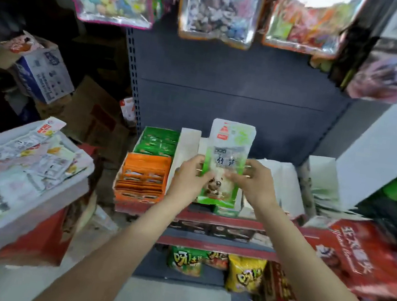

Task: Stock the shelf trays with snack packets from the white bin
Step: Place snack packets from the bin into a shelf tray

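Note:
A green and white snack packet stands upright above the middle white shelf tray. My left hand grips its left edge and my right hand grips its right edge, fingers curled over the front. The packet's lower part hides the inside of the tray. The white bin stands at the left, heaped with several white and yellow packets.
To the left of the middle tray stand an orange tray of packets and a green one behind it. White trays stand to the right. Bags of sweets hang overhead. A red box juts in at right. Chip bags fill the lower shelf.

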A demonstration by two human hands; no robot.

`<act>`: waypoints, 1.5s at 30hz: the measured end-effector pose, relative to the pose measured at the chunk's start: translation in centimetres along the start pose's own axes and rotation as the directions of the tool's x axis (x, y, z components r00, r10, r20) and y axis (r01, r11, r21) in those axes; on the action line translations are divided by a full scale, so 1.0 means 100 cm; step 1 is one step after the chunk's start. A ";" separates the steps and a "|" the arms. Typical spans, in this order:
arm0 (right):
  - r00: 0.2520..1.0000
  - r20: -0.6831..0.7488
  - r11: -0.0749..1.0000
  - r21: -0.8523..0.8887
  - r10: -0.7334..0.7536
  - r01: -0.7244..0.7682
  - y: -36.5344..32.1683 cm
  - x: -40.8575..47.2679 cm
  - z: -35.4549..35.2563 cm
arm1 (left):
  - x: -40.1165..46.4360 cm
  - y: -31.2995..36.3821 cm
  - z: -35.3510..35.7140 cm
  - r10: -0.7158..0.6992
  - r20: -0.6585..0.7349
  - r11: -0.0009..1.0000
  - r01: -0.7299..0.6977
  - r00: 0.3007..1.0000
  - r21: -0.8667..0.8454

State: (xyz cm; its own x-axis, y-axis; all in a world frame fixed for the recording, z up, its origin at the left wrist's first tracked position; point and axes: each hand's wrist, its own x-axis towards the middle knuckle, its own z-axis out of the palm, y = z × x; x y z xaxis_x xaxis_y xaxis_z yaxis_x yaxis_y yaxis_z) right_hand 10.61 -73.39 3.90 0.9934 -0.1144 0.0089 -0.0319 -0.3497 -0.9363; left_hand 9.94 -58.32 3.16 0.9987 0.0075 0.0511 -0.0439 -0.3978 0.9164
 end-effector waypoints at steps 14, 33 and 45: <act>0.979 -0.168 0.955 -0.289 -0.114 0.062 0.073 0.075 -0.188 | 0.091 0.078 0.185 0.145 0.180 0.987 -0.154 0.973 0.035; 0.999 -0.024 0.961 -0.275 -0.033 0.025 0.164 0.156 -0.295 | 0.128 0.093 0.324 0.074 0.101 0.984 -0.089 0.992 0.152; 0.938 0.294 0.823 -0.476 -0.184 0.311 0.183 0.159 -0.317 | 0.095 0.087 0.341 0.263 0.073 0.828 -0.264 0.962 0.494</act>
State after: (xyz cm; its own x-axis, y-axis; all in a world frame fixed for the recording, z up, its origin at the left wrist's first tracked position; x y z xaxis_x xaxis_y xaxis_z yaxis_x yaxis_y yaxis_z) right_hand 22.30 -111.11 -1.96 0.9700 0.2304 0.0777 0.2300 -0.7657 -0.6007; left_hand 20.00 -93.03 -1.90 0.9512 -0.1642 0.2612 -0.2864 -0.7848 0.5496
